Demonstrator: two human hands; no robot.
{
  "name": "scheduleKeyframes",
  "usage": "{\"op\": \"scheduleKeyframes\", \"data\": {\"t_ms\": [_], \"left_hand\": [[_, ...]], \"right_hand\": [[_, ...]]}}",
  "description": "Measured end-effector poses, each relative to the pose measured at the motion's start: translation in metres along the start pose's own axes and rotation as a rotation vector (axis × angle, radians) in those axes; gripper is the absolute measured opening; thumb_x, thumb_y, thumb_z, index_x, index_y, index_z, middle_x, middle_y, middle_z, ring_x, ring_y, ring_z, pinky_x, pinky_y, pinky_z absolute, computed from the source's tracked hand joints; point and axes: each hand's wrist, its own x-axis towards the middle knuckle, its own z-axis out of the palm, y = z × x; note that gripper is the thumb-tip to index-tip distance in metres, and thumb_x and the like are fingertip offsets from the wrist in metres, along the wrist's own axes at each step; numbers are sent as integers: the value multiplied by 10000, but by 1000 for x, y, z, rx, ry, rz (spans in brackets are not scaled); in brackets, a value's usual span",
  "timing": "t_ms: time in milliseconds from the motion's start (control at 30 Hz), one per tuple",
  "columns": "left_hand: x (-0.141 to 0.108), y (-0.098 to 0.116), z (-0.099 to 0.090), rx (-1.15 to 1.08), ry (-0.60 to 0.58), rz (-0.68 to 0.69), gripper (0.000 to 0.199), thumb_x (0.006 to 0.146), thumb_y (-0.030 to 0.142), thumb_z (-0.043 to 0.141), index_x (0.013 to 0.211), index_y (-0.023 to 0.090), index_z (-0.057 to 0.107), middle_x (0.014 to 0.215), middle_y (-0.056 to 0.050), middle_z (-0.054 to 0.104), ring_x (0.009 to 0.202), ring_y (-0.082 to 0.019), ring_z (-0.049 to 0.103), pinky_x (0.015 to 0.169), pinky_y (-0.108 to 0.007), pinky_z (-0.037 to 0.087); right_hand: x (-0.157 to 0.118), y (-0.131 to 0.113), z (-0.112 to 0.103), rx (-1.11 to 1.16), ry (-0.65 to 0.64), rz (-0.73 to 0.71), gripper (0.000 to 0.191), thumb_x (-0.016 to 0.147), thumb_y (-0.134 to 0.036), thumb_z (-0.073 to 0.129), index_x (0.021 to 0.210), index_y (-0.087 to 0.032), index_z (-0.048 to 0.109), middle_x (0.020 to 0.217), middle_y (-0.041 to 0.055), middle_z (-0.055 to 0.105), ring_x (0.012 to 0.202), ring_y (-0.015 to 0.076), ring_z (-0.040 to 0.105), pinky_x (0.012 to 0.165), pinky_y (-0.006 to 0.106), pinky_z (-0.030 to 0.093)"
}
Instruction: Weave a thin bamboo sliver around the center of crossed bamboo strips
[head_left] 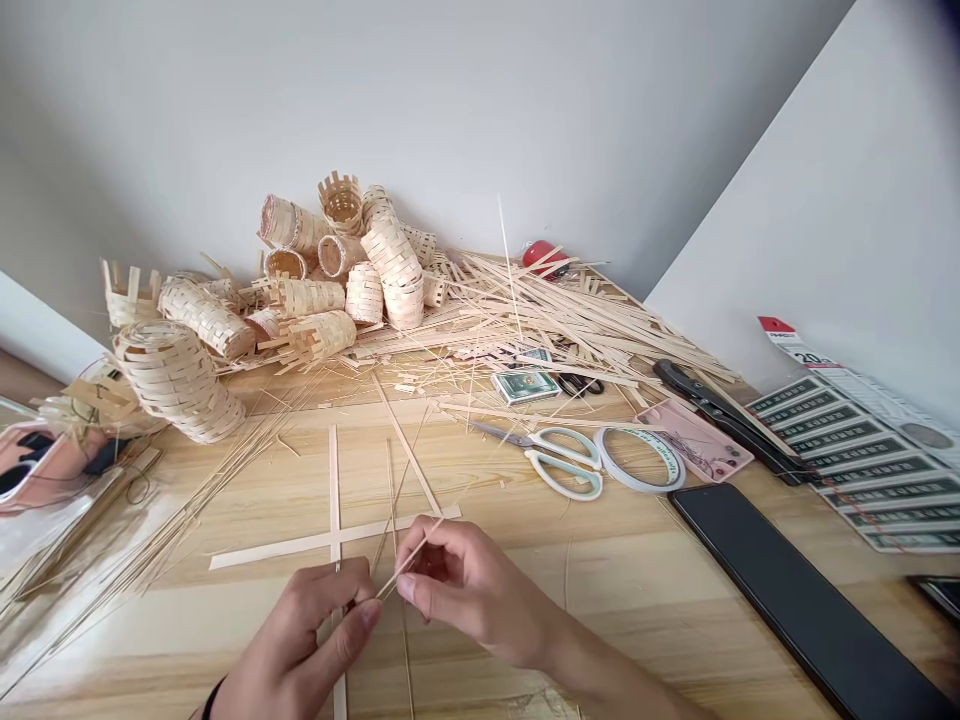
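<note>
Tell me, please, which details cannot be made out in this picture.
All in the head view:
Thin strip: its part inside the left hand's grip, hidden by the fingers.
Flat lengthwise strip: partly hidden by that hand; near end cut off by bottom edge.
Black phone: near end, cut off by bottom edge.
Green box: fine print, too small.

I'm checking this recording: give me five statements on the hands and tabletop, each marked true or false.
1. The left hand and right hand hold a thin strip. True.
2. The scissors are in use. False: the scissors lie on the table.
3. Two flat strips cross near the left hand. True.
4. Every basket stands upright. False: several baskets lie sideways.
5. The phone is upon the baskets. False: the phone lies at right.
</note>
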Motion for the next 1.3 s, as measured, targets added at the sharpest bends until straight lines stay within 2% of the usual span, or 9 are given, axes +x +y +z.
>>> {"op": "scheduleKeyframes", "data": {"t_ms": [133,333,667,867,967,1067,1167,1233,1300], "left_hand": [[1,-1,-2,60,-63,53,392,1079,453,407,779,212,477,767,11,525,731,-145,492,712,-249,383],[2,0,-3,108,-22,81,388,1077,456,409,784,213,480,762,19,528,728,-137,505,719,-235,395],[5,2,-2,110,-37,68,398,1080,463,385,782,212,463,744,28,511,707,-129,499,692,-233,380],[7,4,-3,106,1,86,420,1077,476,377,759,212,450,716,33,492,672,-124,491,668,-226,391],[7,5,-4,124,24,87,424,1076,481,374,762,212,467,722,29,517,674,-124,507,671,-227,401],[7,5,-4,149,28,86,424,1071,484,391,761,212,487,723,24,544,675,-126,530,675,-225,420],[7,7,-3,165,15,101,401,1062,482,418,790,215,544,753,9,604,721,-140,586,722,-222,466],[7,10,-3,152,-21,117,391,1061,476,422,827,222,604,800,-4,661,761,-151,623,752,-222,492],[6,13,-2,132,-57,143,395,1063,474,416,855,233,650,814,-8,691,759,-156,635,739,-221,504]], "right_hand": [[0,2,0,-23,0,11,206,902,-368,698,874,-178,624,747,-13,556,688,134,511,646,269,436],[0,1,0,-1,21,-10,231,904,-383,703,859,-176,613,771,-12,543,690,131,495,648,273,433],[3,5,-3,-7,108,-32,282,930,-432,674,861,-176,577,756,-8,557,671,138,509,622,281,461],[7,7,-11,11,286,-86,326,934,-479,690,856,-196,548,661,-54,534,576,111,486,586,260,442],[7,6,-14,-5,362,-98,428,973,-555,618,759,-206,492,601,-66,486,532,99,451,557,252,407],[4,2,-13,-9,287,-86,461,984,-579,593,743,-197,501,627,-47,507,561,101,466,569,249,412],[-1,-3,-7,16,65,-42,352,927,-503,717,1005,-170,636,790,-5,599,690,126,540,640,257,467],[-3,-5,-4,20,-75,-3,388,922,-460,736,1168,-170,657,883,23,642,732,128,561,683,267,474],[-4,-6,-2,21,-144,8,388,940,-460,712,1187,-162,682,913,45,671,716,121,564,689,271,466]]}}
